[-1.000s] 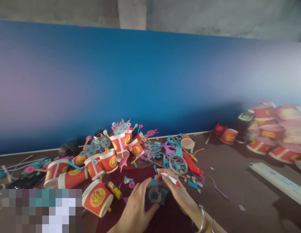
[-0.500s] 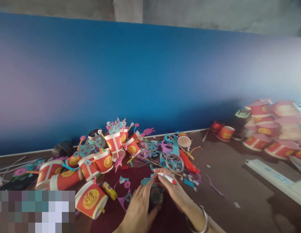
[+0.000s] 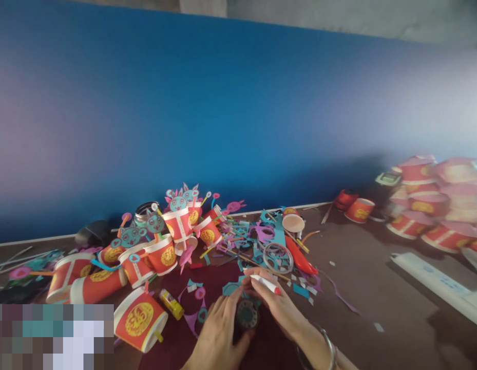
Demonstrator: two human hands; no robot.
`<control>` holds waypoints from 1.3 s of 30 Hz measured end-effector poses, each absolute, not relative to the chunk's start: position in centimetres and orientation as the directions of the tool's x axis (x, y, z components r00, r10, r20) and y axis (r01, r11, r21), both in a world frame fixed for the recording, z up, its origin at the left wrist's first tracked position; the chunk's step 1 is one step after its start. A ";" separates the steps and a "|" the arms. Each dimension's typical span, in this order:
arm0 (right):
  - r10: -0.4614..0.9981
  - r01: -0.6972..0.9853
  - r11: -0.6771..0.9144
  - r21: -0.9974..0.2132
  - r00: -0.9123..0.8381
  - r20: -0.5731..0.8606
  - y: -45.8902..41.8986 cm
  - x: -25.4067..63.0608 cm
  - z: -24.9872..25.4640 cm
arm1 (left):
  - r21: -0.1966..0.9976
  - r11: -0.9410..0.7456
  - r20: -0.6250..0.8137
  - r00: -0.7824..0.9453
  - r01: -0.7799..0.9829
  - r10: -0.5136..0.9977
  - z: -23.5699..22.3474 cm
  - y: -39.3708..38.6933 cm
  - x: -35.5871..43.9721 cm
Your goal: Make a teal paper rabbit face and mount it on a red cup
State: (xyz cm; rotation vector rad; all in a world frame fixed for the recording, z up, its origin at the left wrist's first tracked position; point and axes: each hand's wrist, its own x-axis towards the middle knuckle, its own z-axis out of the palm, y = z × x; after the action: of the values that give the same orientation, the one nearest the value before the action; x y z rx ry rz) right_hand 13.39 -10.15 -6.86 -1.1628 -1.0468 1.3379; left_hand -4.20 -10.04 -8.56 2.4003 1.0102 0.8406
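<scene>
A white marker with a red end (image 3: 267,284) rests in my right hand (image 3: 280,307), which is curled round it over a dark red mat (image 3: 165,354). My left hand (image 3: 218,326) lies beside it, fingers stretched forward, their tips at a teal paper piece (image 3: 231,289). Between the two hands sits a small round dark object with a patterned face (image 3: 248,314); my left thumb is next to it. Part of the teal paper is hidden under my fingers. Left of my hands lie a purple paper cutout (image 3: 191,321) and a yellow glue stick (image 3: 172,304).
Red paper cups with gold prints (image 3: 140,318) crowd the left, some bearing teal animal faces (image 3: 155,223). Paper scraps, a tape ring (image 3: 278,258) and a red tool (image 3: 301,257) lie ahead. Stacked red cups (image 3: 411,223) and a white power strip (image 3: 426,272) are at right.
The view has tilted slightly downward, so the wall's top edge sits higher. Both hands stay in nearly the same place, the marker still in my right hand.
</scene>
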 end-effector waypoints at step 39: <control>0.980 0.329 -0.140 -0.934 0.182 -0.083 -11.8 14.8 -6.5 | 0.604 -0.588 0.225 0.593 0.538 0.773 -8.7 -9.8 -4.5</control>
State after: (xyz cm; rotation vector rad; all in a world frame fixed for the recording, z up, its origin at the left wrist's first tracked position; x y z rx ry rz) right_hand 14.78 -11.75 -6.45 -1.6220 -1.2716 0.9811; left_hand -4.50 -9.82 -8.68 2.3426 1.0421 0.6549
